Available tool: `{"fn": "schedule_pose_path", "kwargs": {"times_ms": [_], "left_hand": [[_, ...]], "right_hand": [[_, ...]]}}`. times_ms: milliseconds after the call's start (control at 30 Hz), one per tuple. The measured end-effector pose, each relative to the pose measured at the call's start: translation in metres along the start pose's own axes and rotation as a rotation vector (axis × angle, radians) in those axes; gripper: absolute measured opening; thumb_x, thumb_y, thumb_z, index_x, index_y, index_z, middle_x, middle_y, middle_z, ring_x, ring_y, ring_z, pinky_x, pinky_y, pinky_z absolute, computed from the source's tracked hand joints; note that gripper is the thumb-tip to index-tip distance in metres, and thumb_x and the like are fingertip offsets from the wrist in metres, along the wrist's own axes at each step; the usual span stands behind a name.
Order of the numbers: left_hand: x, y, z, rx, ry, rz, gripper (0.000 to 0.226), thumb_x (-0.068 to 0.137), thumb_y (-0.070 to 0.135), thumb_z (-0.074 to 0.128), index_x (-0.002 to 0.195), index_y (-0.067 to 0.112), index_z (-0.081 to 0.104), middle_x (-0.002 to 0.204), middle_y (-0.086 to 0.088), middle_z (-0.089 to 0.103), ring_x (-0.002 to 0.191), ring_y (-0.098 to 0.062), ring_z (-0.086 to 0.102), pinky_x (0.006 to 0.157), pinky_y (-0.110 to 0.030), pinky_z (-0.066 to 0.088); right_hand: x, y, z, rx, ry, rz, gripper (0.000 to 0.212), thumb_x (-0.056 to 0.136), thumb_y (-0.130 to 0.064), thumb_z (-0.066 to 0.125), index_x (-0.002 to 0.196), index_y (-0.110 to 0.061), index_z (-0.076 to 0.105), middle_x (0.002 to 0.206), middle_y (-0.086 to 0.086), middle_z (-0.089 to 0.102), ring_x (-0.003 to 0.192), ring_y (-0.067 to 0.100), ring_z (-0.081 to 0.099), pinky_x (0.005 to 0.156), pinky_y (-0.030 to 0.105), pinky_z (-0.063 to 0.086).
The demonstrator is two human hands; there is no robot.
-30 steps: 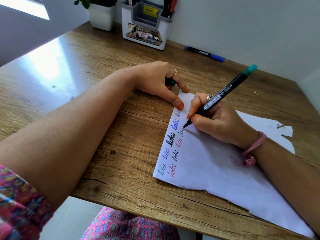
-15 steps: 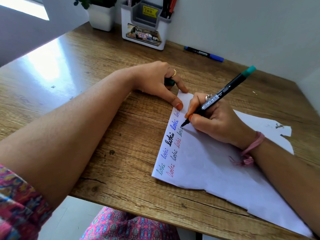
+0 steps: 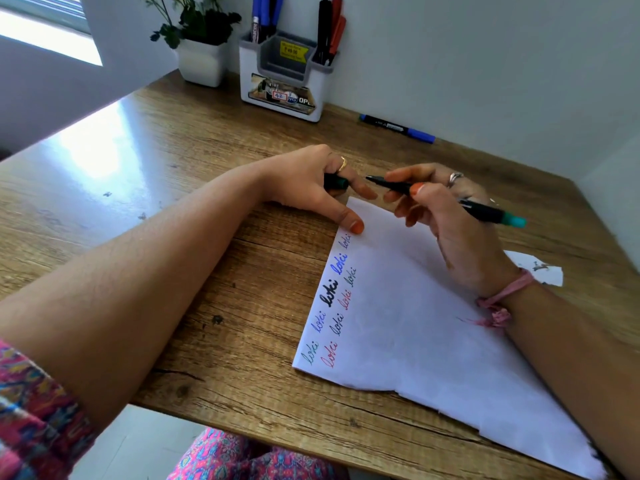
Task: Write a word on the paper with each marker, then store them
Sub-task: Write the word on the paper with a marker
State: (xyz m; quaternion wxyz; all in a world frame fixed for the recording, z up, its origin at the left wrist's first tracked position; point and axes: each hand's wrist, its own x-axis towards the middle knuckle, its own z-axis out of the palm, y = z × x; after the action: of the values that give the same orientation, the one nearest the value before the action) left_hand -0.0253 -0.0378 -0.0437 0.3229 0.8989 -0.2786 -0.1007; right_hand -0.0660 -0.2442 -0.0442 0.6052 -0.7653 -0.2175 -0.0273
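Capping the green marker

Left hand [image 3: 311, 188] grip holds the cap [image 3: 336, 182], thumb pinning the paper [image 3: 415, 323]; right hand [image 3: 446, 216] grip pinches one green marker [image 3: 450, 199], tip just beside the cap. A miss could ink fingers. One blue marker [image 3: 398, 128] lies beyond; nine words written

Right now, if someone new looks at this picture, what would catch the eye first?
The two hands meeting above the paper's top corner: the right hand holds an uncapped green-ended marker, tip toward the left hand, which holds its green cap. Next, the rows of coloured handwritten words along the paper's left edge.
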Motion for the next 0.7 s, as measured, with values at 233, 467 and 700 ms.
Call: {"fn": "schedule_pose_path", "kwargs": {"times_ms": [233,467,700], "left_hand": [[0.002,0.004,0.002,-0.067,0.036,-0.029,0.042,0.060,0.047,0.081,0.059,0.019,0.050,0.060,0.001,0.052,0.056,-0.013,0.047,0.059,-0.035,0.039],[0.003,0.011,0.008,-0.009,0.060,0.067,0.066,0.053,0.068,0.069,0.096,0.018,0.070,0.070,-0.007,0.061,0.065,-0.022,0.056,0.058,-0.037,0.041],[0.002,0.017,0.005,0.127,0.092,0.095,0.017,0.076,0.044,0.073,0.074,0.030,0.064,0.065,-0.001,0.060,0.056,-0.011,0.049,0.050,-0.028,0.034]], "right_hand": [[-0.003,-0.001,0.003,0.091,0.011,-0.004,0.011,0.078,-0.008,0.056,0.083,-0.013,0.047,0.067,-0.007,0.071,0.075,0.009,0.070,0.057,0.011,0.044],[-0.004,0.002,0.001,-0.029,0.013,-0.082,0.010,0.082,-0.007,0.068,0.084,-0.013,0.061,0.081,0.010,0.073,0.081,0.032,0.070,0.063,0.026,0.054],[-0.006,0.002,-0.005,-0.366,0.005,-0.417,0.022,0.078,-0.012,0.075,0.099,-0.009,0.069,0.096,-0.005,0.069,0.085,0.004,0.069,0.075,0.020,0.053]]}}
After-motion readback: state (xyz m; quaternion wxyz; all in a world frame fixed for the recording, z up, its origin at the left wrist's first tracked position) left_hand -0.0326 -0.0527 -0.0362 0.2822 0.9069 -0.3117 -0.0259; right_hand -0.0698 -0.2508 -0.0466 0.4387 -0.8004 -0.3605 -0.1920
